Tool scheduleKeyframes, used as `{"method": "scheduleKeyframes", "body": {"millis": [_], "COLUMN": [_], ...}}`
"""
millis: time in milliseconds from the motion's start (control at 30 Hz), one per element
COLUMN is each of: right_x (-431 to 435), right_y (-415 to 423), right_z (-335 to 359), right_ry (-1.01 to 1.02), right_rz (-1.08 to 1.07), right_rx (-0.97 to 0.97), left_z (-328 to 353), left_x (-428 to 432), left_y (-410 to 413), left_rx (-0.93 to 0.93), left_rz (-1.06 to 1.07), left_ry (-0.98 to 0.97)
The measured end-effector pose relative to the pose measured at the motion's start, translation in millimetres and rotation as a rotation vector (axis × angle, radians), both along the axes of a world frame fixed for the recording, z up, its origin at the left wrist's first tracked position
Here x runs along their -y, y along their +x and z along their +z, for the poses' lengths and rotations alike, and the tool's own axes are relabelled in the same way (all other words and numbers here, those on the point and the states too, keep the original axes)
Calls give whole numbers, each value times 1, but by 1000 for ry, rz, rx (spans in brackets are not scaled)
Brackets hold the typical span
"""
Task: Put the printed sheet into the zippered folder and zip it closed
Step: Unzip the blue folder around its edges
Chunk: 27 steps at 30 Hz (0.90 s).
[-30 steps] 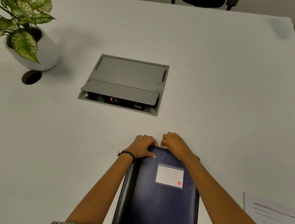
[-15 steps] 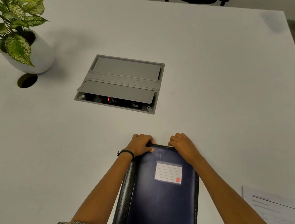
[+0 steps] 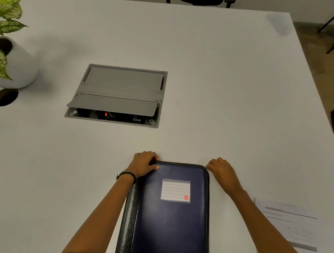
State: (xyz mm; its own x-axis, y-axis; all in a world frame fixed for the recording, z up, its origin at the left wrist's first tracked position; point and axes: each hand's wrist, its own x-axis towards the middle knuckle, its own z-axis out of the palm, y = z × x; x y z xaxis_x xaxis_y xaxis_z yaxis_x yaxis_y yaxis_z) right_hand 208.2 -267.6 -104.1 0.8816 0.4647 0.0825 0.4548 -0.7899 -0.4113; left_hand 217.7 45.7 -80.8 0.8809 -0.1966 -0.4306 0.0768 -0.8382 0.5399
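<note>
The zippered folder (image 3: 172, 216), dark blue with a black spine on its left, is laid flat and closed at 6 o'clock on the white counter (image 3: 215, 80). What it holds cannot be seen. A clear label pocket (image 3: 175, 190) on its cover carries a lined card with a small red mark.

The folder's far left corner is gripped by the left hand (image 3: 144, 163), thumb laid on the cover and fingers curled over the edge; a black wristband (image 3: 126, 175) is worn on that arm. The far right corner is held by the right hand (image 3: 221, 171), fingers curled down onto the zip edge; any zipper pull is hidden beneath them.

The printed sheet (image 3: 290, 224) is left outside the folder, flat on the counter at 4 o'clock from it, apart from both hands.

At 11 o'clock a grey cable box (image 3: 118, 95) is sunk into the counter, its near flap propped ajar over dark sockets and a red light. At 10 o'clock a white pot (image 3: 18, 70) is filled with a speckled green plant (image 3: 3, 13), just beyond a round hole (image 3: 5, 97).
</note>
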Motion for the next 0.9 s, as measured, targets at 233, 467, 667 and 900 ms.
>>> {"method": "scheduleKeyframes", "body": {"millis": [233, 467, 667, 900], "right_x": [-4, -5, -7, 8], "right_y": [-9, -7, -2, -20], "right_z": [-1, 3, 6, 4], "right_ry": [43, 125, 1, -123], "right_rz": [-100, -127, -77, -44], "right_rx": [-58, -212, -166, -78], "left_z": [4, 7, 0, -1], "left_x": [43, 123, 141, 148], "left_y": [0, 2, 4, 7], "left_rx": [2, -27, -45, -41], "left_rz": [-120, -178, -96, -102], "left_ry": [-43, -91, -99, -89]}}
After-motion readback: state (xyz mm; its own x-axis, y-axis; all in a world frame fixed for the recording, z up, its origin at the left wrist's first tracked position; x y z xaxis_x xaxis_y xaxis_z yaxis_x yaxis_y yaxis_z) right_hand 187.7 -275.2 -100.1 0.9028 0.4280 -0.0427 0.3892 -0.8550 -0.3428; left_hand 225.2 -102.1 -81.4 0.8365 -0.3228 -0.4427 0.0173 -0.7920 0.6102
